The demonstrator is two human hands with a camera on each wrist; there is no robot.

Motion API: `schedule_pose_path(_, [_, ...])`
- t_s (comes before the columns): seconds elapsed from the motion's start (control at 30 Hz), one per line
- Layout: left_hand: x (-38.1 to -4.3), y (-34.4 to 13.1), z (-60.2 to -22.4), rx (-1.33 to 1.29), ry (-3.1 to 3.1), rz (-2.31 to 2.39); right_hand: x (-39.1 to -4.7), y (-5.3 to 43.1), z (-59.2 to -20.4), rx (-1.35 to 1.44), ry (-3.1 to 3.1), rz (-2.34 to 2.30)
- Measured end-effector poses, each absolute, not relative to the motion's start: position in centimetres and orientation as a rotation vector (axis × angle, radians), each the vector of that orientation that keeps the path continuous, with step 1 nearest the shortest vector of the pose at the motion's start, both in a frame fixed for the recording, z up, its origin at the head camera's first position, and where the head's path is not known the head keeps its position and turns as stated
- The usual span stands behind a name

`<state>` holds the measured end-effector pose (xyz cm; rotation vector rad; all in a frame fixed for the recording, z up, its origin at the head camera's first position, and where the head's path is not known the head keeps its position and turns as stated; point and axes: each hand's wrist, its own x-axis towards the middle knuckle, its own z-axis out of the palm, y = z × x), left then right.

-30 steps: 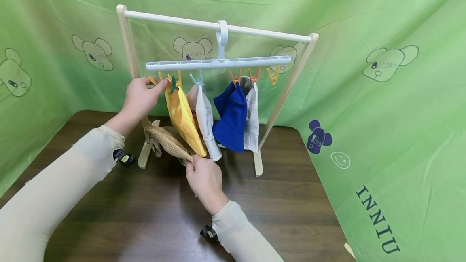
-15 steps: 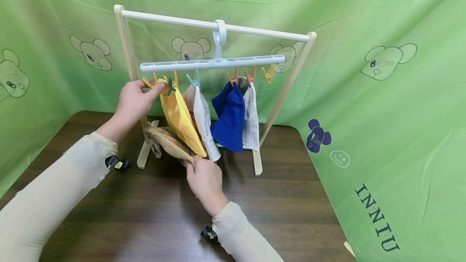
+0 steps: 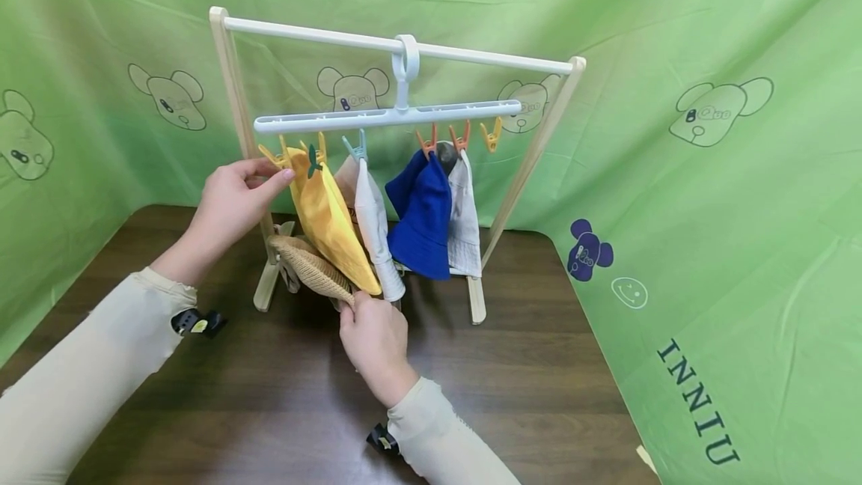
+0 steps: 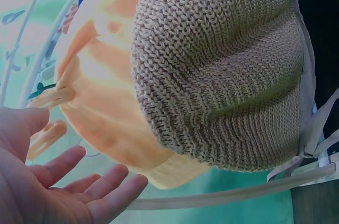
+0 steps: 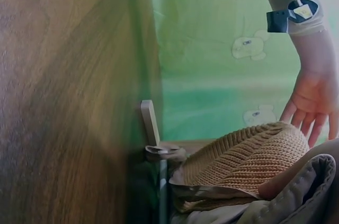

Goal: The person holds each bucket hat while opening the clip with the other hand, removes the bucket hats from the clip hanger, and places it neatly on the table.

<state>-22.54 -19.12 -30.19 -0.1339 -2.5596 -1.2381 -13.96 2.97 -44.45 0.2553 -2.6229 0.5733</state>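
Observation:
A tan knit hat (image 3: 311, 266) with ribbon ties hangs low at the left of the small rack, beneath a yellow hat (image 3: 331, 212). My right hand (image 3: 377, 339) pinches the knit hat's lower edge. Beside the leftmost yellow clothespin (image 3: 274, 156) is my left hand (image 3: 232, 197), its thumb close to the yellow hat's top. In the left wrist view the left hand (image 4: 69, 192) has its fingers spread and relaxed, with a pale clothespin (image 4: 48, 138) just beyond the thumb. The knit hat (image 5: 246, 158) fills the space in front of the right wrist camera.
A white clip hanger (image 3: 337, 121) hooks over the rack's white bar (image 3: 316, 33). Clothespins hold a white hat (image 3: 377, 223), a blue bucket hat (image 3: 424, 223) and a pale hat (image 3: 465, 223). One yellow clothespin (image 3: 491, 137) hangs bare. Green cloth surrounds the wooden table (image 3: 512, 395).
My left hand has drawn left and slightly down from the yellow hat's top. The hanger has slid a little left. The right hand keeps its pinch, almost still.

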Motion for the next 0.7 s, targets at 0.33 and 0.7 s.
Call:
schedule_pose_path(0.33, [-21.1,-21.1,-30.8,-0.126,-2.572,-1.226,-13.6,2.4,-44.4,0.282,-2.616,0.574])
schedule_pose_path(0.7, [-19.2,-21.8,-33.5,-0.218,-2.503,-1.164,-13.5,2.2,-44.4,0.305,-2.611,0.589])
